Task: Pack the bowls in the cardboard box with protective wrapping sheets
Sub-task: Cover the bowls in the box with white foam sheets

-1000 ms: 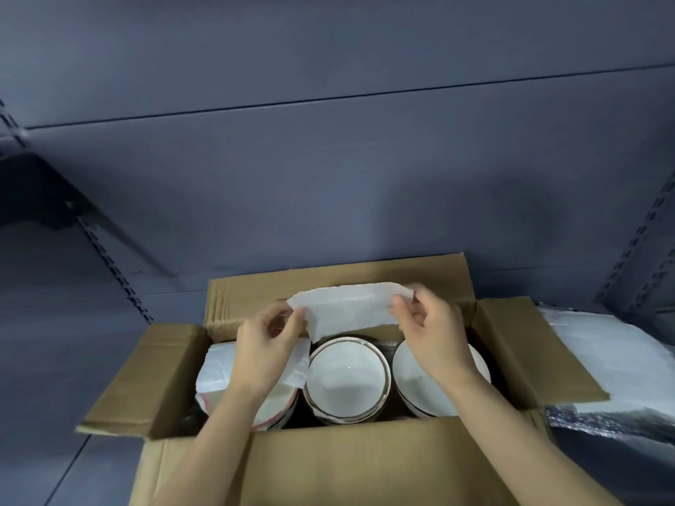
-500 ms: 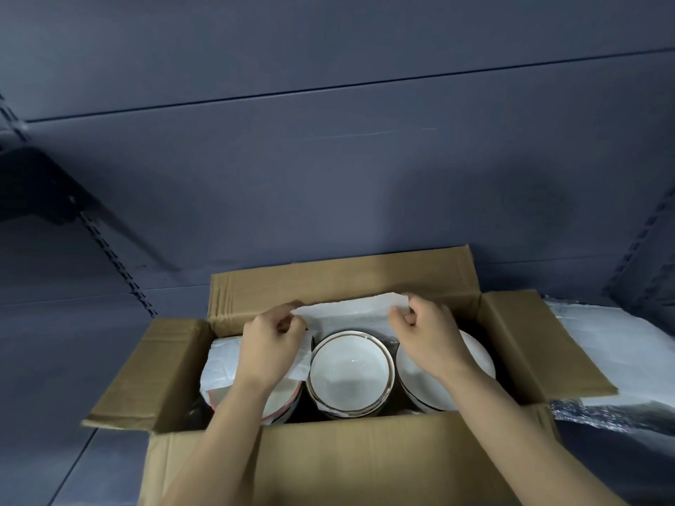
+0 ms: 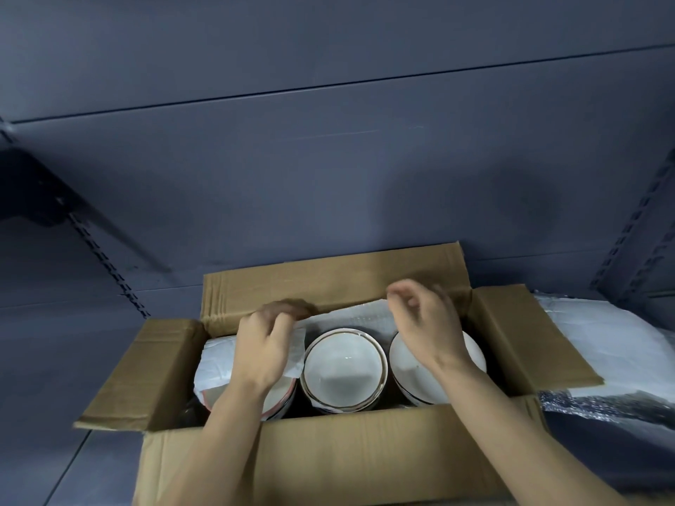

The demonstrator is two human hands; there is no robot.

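An open cardboard box (image 3: 365,454) holds three stacks of bowls side by side. A white wrapping sheet (image 3: 215,363) covers the left stack. The middle bowl (image 3: 343,367) is white with a gold rim, and the right bowl (image 3: 409,374) is white with a dark rim. Another white wrapping sheet (image 3: 350,315) lies along the back wall behind the middle bowl. My left hand (image 3: 266,348) has curled fingers pinching its left end. My right hand (image 3: 427,326) hovers at its right corner, fingers loosely curled and blurred; I cannot make out a grip.
The box's four flaps stand open: back (image 3: 328,286), left (image 3: 138,374), right (image 3: 529,334). More white sheets (image 3: 599,345) lie on bubble wrap (image 3: 599,407) to the right. Dark shelf walls with slotted uprights (image 3: 106,264) surround the box.
Both hands have lowered the sheet from above the bowls down to the back of the box. My right hand's fingers have loosened at the sheet's right corner.
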